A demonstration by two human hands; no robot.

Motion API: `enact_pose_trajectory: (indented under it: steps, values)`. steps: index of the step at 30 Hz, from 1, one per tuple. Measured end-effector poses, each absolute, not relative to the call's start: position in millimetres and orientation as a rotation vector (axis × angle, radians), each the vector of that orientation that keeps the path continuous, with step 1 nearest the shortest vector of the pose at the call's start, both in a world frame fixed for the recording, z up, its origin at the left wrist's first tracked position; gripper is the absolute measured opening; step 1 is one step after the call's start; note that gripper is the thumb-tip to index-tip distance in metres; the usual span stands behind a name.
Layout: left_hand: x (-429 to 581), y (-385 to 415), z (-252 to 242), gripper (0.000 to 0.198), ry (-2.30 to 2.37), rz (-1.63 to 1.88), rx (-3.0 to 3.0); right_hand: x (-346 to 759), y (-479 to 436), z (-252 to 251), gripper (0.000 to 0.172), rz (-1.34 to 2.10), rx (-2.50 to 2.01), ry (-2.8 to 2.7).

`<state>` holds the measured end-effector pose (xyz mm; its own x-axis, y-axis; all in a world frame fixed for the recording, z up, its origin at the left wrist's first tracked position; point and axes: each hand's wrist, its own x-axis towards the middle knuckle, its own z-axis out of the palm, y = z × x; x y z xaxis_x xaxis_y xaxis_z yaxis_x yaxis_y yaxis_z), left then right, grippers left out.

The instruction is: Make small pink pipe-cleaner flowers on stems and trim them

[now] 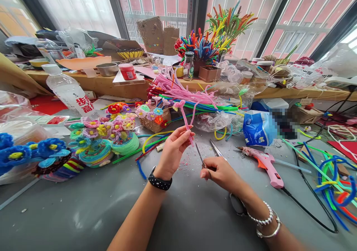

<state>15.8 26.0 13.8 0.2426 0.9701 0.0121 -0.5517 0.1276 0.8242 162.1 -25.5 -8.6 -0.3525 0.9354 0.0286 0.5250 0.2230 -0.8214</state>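
My left hand (174,150) pinches a pink pipe cleaner (185,119) and holds it upright; its top is curled into a small flower shape. My right hand (220,173) grips a pair of scissors (208,152) with the blades spread apart, their tips pointing up toward the lower end of the pipe cleaner. Both hands hover over the grey table (92,206). A black band circles my left wrist and silver bracelets my right.
A pink glue gun (264,163) with a black cord lies to the right. Finished pipe-cleaner flowers (111,132), a small basket (154,122), a water bottle (69,93), a tissue pack (258,128) and loose pipe cleaners (331,184) crowd the table. A cluttered shelf runs behind.
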Motion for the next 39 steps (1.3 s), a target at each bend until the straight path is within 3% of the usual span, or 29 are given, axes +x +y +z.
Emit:
enact_pose_trajectory:
  steps: [16,32,39]
  values:
    - [22.1,20.2,13.2,0.013,0.614,1.076,0.927,164.9,-28.2,-4.3,0.063,0.988,-1.328,-2.045]
    - [22.3,23.2,7.7,0.009,0.613,1.123,0.883,164.4,-26.0,-7.0,0.046,0.803,-1.375,-1.852]
    - [19.4,25.2,9.5,0.01,0.632,1.14,0.871,169.7,-24.3,-6.4,0.054,0.947,-1.365,-1.871]
